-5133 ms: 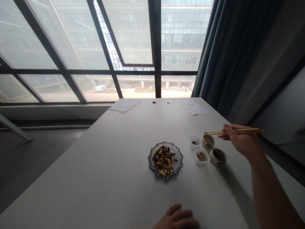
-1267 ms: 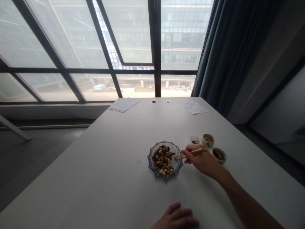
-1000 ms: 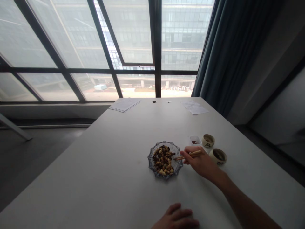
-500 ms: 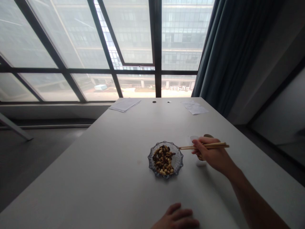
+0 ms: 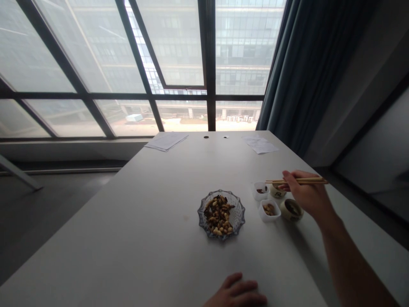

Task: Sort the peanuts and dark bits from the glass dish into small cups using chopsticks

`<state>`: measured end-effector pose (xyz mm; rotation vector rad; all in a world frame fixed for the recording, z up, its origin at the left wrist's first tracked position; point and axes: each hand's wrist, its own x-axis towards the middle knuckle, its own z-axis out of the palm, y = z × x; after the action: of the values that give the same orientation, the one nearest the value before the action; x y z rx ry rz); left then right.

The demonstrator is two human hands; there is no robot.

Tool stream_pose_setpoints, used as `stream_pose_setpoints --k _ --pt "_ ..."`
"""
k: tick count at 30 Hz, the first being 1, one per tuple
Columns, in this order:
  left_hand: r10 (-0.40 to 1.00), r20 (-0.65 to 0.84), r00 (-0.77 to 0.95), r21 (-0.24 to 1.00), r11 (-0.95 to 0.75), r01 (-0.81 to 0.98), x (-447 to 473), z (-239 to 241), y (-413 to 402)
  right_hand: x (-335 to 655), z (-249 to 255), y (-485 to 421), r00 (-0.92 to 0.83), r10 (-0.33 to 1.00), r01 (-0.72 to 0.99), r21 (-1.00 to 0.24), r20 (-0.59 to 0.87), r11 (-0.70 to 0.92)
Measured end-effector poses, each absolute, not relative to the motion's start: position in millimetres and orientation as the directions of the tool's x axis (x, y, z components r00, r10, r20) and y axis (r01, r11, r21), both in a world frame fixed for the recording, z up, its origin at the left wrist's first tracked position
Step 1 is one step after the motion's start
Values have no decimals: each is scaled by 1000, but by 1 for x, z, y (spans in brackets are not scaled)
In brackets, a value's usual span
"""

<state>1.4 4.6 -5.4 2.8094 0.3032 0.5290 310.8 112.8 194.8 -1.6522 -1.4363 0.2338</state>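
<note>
My right hand (image 5: 303,187) is closed around a pair of wooden chopsticks (image 5: 306,181), held nearly level over the small cups on the right. Their tips hover near a white plastic cup (image 5: 256,194) with a few dark pieces inside. Nearer to me, a second white cup (image 5: 266,216) contains brownish pieces. Beside these stand two pale cups, a far one (image 5: 277,192) partly covered by my hand and a near one (image 5: 293,218) with dark contents. Left of them sits a scalloped glass bowl (image 5: 239,213) of mixed nuts and dark pieces (image 5: 219,215). My left hand (image 5: 238,294) rests on the table, fingers apart.
The white table (image 5: 128,230) reaches to the windows. Sheets of paper lie at its far left (image 5: 166,140) and a crumpled paper (image 5: 261,144) at its far right. A dark curtain (image 5: 284,94) hangs behind the right corner.
My right hand has moved right and slightly away with the chopsticks, from the glass bowl's edge to above the small cups. The cups now show. My left hand stays in place.
</note>
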Motion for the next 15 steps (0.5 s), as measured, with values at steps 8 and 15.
stream_pose_setpoints --k 8,15 --pt "263 323 909 290 -942 169 2 -4 4 300 198 108 300 885 602 -790 357 115" --pt "268 328 906 297 -940 171 2 -11 3 253 184 101 45 991 452 -887 125 91"
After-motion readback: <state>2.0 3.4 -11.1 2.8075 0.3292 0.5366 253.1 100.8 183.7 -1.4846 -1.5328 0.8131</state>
